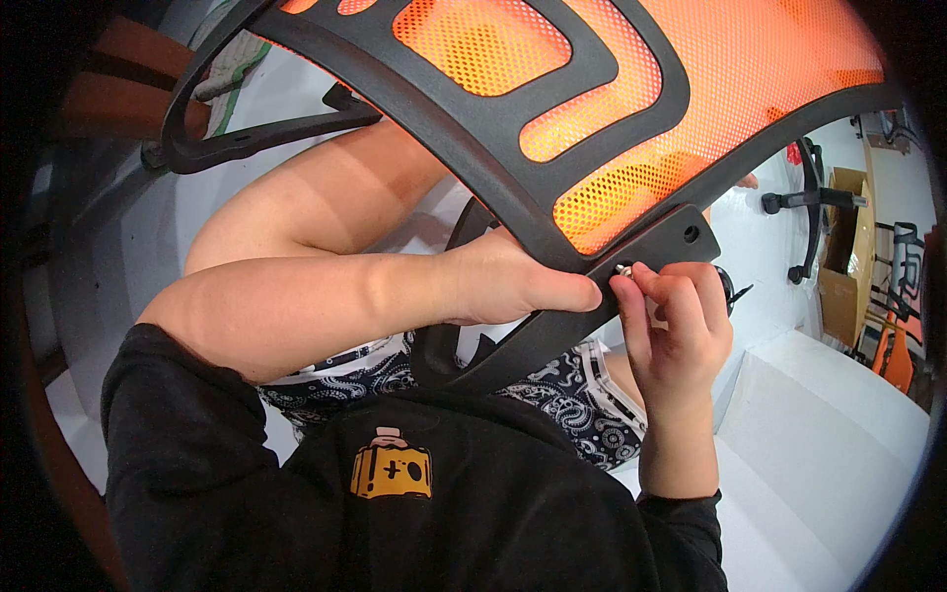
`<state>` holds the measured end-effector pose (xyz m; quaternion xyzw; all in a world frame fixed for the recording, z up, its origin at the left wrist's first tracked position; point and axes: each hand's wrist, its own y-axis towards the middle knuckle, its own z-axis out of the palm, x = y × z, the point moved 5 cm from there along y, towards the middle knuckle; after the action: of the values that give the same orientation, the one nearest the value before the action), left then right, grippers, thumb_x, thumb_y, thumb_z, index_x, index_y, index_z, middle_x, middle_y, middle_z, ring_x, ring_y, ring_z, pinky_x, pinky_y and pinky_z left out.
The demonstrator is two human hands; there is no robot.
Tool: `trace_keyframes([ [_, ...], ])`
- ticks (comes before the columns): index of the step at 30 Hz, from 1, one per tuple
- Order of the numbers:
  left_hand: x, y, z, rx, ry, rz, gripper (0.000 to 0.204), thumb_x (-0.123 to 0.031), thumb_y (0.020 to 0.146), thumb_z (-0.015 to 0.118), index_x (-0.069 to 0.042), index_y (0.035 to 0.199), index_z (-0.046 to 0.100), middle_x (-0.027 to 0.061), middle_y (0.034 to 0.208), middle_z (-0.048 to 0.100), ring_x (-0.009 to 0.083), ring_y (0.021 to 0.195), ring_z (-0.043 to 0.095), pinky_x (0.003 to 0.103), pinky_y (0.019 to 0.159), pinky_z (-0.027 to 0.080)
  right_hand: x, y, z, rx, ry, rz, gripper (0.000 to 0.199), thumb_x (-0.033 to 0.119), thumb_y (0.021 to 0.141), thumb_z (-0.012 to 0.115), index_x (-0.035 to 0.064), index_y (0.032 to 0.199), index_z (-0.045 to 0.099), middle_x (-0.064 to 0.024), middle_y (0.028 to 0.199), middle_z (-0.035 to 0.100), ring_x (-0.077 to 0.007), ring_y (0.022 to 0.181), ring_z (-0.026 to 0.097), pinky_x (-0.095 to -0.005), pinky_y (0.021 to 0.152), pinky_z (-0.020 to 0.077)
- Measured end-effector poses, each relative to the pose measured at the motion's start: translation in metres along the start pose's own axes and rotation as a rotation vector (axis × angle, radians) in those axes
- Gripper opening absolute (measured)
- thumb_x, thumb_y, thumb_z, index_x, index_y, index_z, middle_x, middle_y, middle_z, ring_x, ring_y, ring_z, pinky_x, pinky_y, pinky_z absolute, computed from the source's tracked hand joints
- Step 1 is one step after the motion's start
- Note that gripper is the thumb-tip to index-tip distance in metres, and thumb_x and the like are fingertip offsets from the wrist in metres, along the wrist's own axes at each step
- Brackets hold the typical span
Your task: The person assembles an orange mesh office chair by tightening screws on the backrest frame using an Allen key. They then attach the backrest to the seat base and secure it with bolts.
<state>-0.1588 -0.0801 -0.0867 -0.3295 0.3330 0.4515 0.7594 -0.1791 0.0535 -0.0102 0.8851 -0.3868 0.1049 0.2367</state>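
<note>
An orange mesh chair back (760,69) with a black plastic frame (513,187) leans over my lap. A black armrest (538,350) lies against the frame's lower edge, its flat end showing one round hole. My left hand (503,281) is wrapped round the armrest and frame, thumb pressed along the outer face. Just beside that thumb, my right hand (681,316) pinches a small silvery bolt (623,270) between thumb and forefinger, at the armrest's face. The bolt's far end is too small to make out. Some dark thing shows behind the right fingers.
The other black armrest (281,133) sticks out at the far left, near a pale cloth (232,69) with a green edge. To the right are a black wheeled chair base (814,202), an open cardboard box (843,261) and a white box-like surface (829,405). Another orange chair (893,355) stands beyond.
</note>
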Motion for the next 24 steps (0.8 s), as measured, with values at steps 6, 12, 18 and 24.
trace_keyframes([
  [6,-0.001,0.002,0.001,0.013,-0.015,0.070,0.035,-0.002,0.075,0.063,0.002,0.110,0.058,0.0047,0.102,0.062,0.0113,0.094,0.055,0.026,0.081,0.045,0.002,0.004,0.005,0.035,0.035,0.113,0.020,0.007,0.068,0.078,0.0023,0.080,0.063,-0.0065,0.077,0.054,-0.0183,0.062,0.055,-0.0282,0.053,0.0434],
  [12,0.000,0.002,-0.001,0.002,0.050,0.077,0.036,-0.003,0.076,0.063,0.002,0.111,0.058,0.0051,0.103,0.062,0.0122,0.095,0.055,0.026,0.083,0.045,0.000,0.006,0.001,0.056,0.169,-0.056,0.030,-0.002,0.067,0.074,0.0076,0.095,0.072,-0.0048,0.081,0.054,-0.0149,0.066,0.055,-0.0260,0.055,0.0452],
  [18,0.000,0.003,0.001,0.013,0.024,0.088,0.038,-0.004,0.076,0.063,0.002,0.113,0.057,0.0051,0.105,0.061,0.0120,0.096,0.055,0.027,0.083,0.045,0.001,0.004,0.000,0.037,0.125,-0.037,0.027,-0.002,0.065,0.075,0.0049,0.091,0.071,-0.0050,0.079,0.053,-0.0158,0.064,0.055,-0.0282,0.055,0.0453],
  [24,-0.005,0.000,0.001,0.030,0.050,0.050,0.038,-0.002,0.076,0.063,0.002,0.114,0.056,0.0049,0.105,0.061,0.0115,0.096,0.055,0.027,0.083,0.045,-0.008,0.003,0.005,0.043,0.198,0.179,0.023,-0.001,0.064,0.077,0.0016,0.084,0.067,-0.0064,0.079,0.053,-0.0161,0.063,0.056,-0.0279,0.055,0.0463],
])
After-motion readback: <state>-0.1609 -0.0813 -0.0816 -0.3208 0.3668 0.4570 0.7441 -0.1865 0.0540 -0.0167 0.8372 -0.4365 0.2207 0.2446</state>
